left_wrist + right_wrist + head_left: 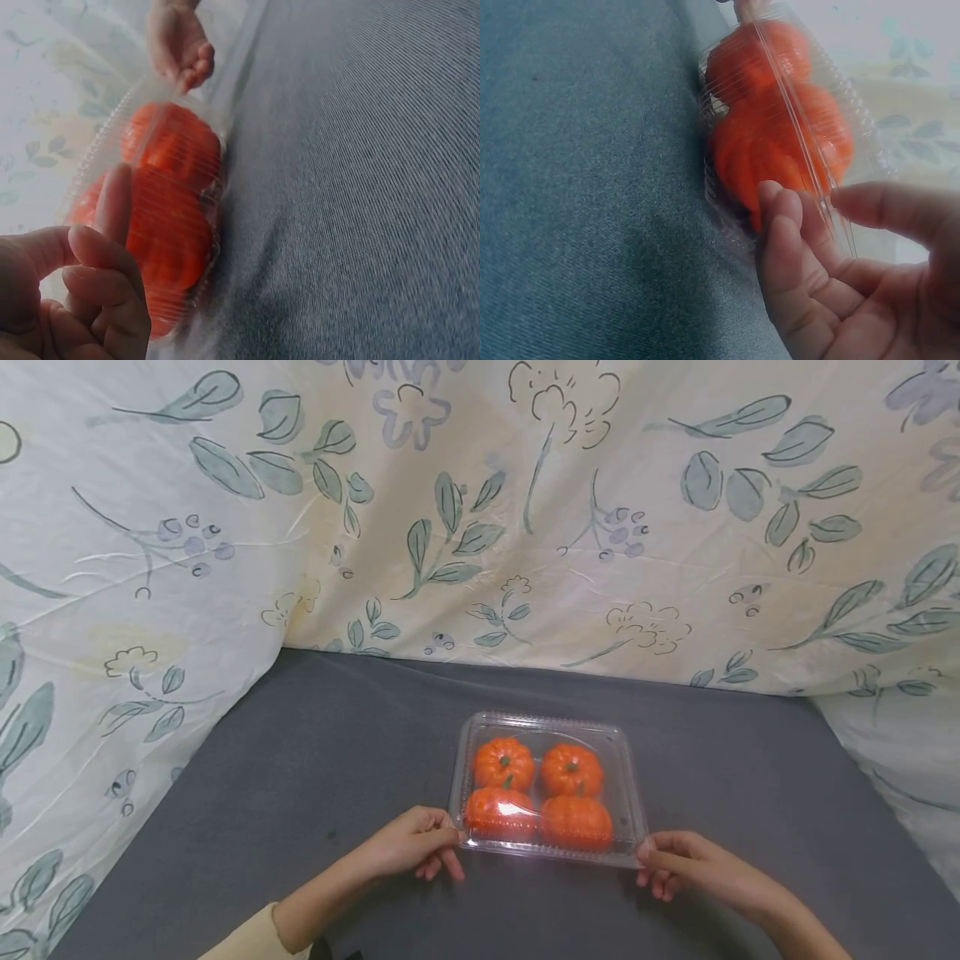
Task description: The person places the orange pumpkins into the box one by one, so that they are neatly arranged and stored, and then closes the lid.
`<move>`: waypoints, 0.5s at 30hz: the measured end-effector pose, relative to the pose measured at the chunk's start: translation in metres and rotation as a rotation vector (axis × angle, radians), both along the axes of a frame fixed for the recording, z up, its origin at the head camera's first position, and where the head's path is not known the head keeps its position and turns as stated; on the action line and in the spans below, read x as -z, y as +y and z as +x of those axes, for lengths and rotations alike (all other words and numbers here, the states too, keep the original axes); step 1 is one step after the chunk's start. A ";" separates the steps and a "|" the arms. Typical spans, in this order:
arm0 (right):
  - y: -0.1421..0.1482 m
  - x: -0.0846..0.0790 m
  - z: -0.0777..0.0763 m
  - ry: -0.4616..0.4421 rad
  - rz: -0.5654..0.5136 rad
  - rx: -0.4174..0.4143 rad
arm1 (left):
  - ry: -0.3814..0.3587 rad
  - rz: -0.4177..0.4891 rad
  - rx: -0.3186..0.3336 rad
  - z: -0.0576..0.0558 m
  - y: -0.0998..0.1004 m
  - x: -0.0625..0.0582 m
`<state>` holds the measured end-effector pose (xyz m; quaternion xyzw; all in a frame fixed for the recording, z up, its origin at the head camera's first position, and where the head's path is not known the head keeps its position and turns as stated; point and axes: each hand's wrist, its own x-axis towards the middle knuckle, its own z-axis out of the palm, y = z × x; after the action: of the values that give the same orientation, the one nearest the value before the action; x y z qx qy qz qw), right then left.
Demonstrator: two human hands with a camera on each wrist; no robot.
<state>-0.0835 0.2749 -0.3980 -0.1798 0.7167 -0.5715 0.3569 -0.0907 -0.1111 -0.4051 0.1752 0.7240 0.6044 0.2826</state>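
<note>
A clear plastic clamshell box (551, 727) sits on the dark grey cloth with its lid down over several small orange pumpkins (572, 769) with green stems. At its near left corner, my left hand (422, 843) pinches the rim between thumb and fingers. My right hand (686, 866) pinches the rim at the near right corner the same way. In the right wrist view the thumb and fingers of the right hand (832, 277) meet on the lid's edge. The left wrist view shows the left hand (90, 292) at the box's side, its lower fingers curled.
Dark grey cloth (360, 735) covers the flat surface all round the box. A pale curtain (480, 527) with leaf and flower prints hangs behind it and along both sides.
</note>
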 end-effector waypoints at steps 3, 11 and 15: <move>0.000 0.000 -0.001 -0.009 -0.019 -0.004 | -0.021 -0.002 -0.002 0.000 0.001 0.000; 0.002 0.000 -0.001 -0.036 -0.020 0.010 | -0.087 0.045 -0.007 0.001 0.002 0.000; 0.002 0.001 -0.002 -0.054 -0.046 0.003 | -0.138 0.062 -0.008 0.002 0.002 0.003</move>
<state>-0.0853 0.2770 -0.3988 -0.1716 0.6938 -0.5930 0.3710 -0.0892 -0.1094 -0.4082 0.1390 0.6845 0.6381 0.3240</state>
